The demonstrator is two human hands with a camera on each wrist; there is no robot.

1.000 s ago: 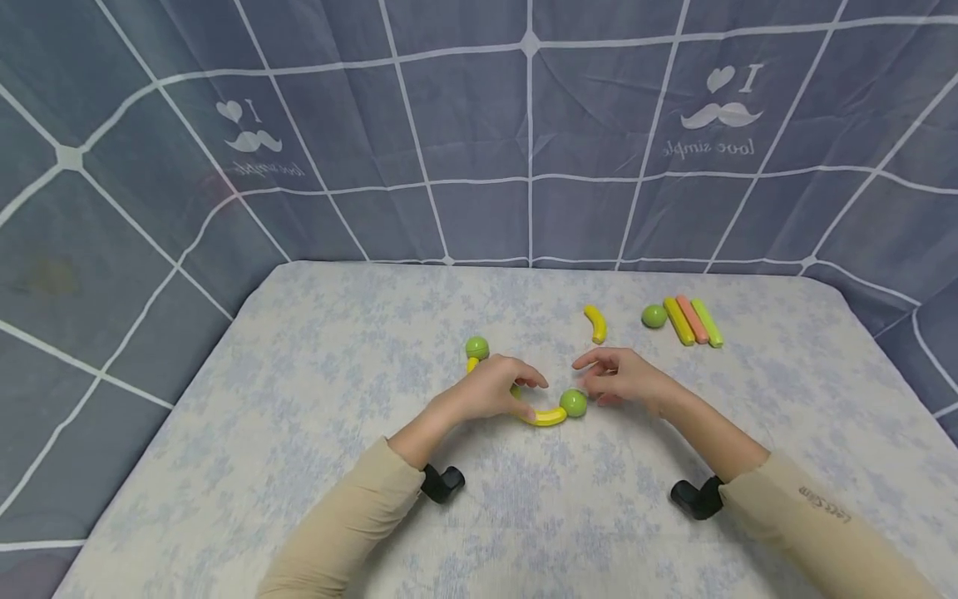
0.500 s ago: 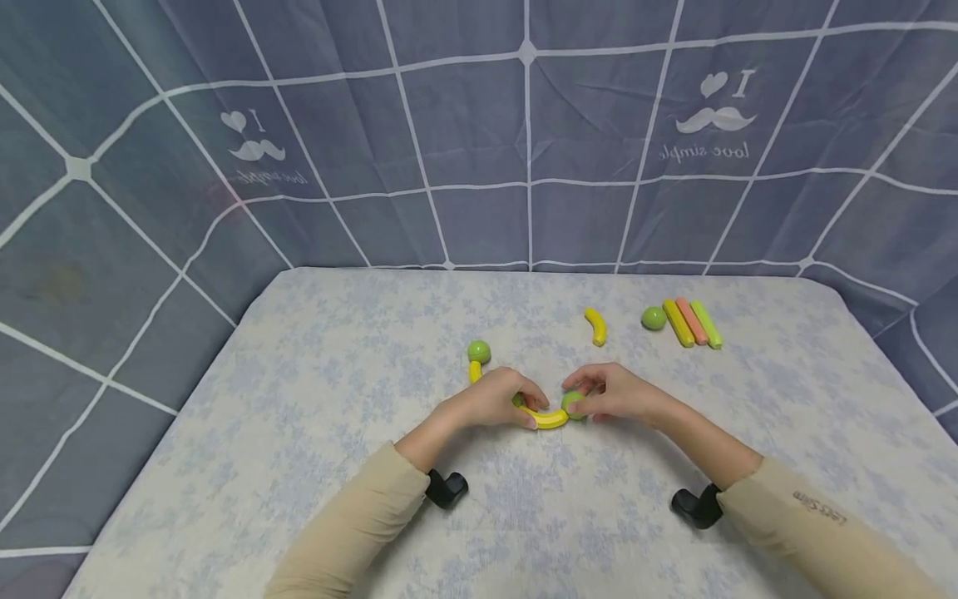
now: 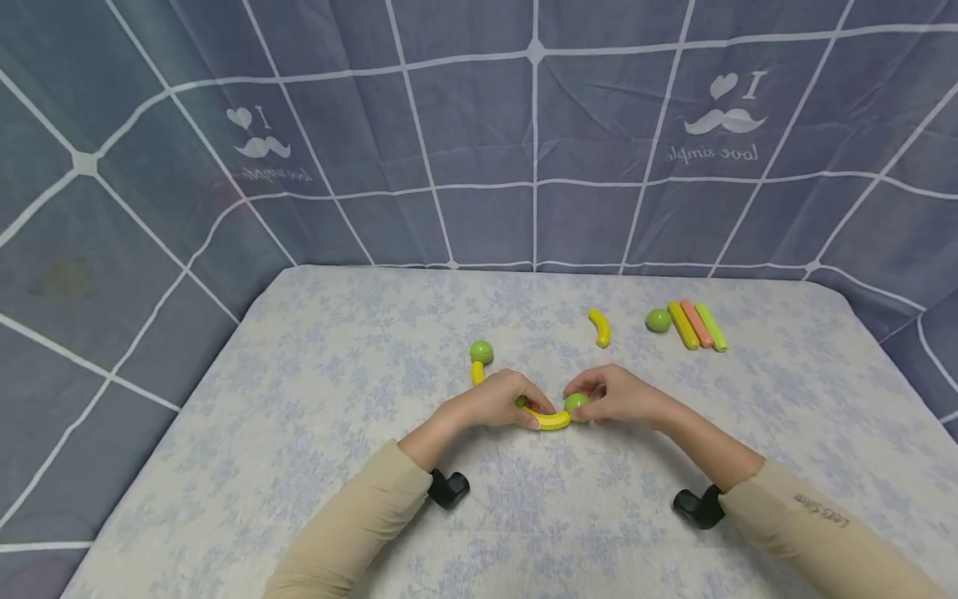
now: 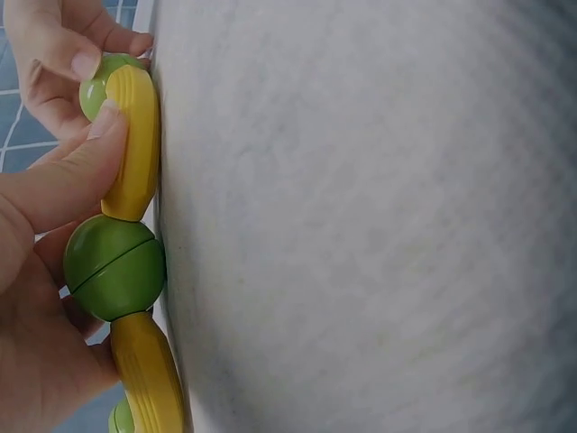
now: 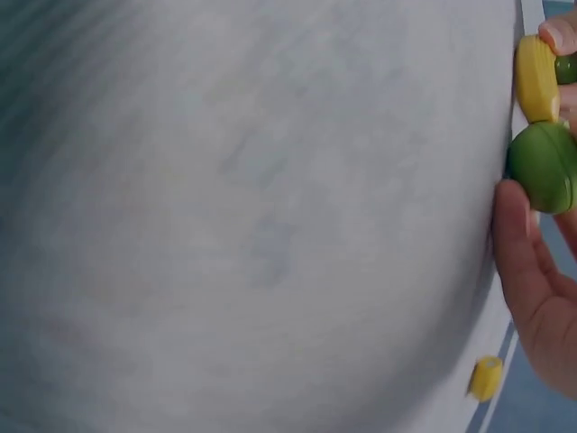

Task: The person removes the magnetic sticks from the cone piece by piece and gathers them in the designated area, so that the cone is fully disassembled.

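Observation:
My left hand (image 3: 494, 401) pinches a short curved yellow rod (image 3: 552, 421) between thumb and fingers. At the rod's right end, my right hand (image 3: 619, 394) grips a green ball (image 3: 575, 405) with thumb and fingertips. In the left wrist view, a second green ball (image 4: 115, 268), with a groove round it, joins the rod's near end. Another curved yellow rod (image 4: 151, 374) continues from that ball. The head view shows the row's far end, where a green ball (image 3: 481, 351) tops a yellow rod (image 3: 477, 372). My left hand hides the middle of the row there.
On the patterned tabletop (image 3: 374, 333), a loose curved yellow rod (image 3: 600, 328) lies behind my right hand. Farther right are a loose green ball (image 3: 659, 320) and straight yellow (image 3: 683, 325), orange (image 3: 697, 324) and lime (image 3: 711, 327) rods. A grey-blue curtain (image 3: 479, 125) hangs behind.
My right hand, held apart from the ball beside it a second ago, has moved left and closed its fingers on it. My left fingers have come in on the yellow rod.

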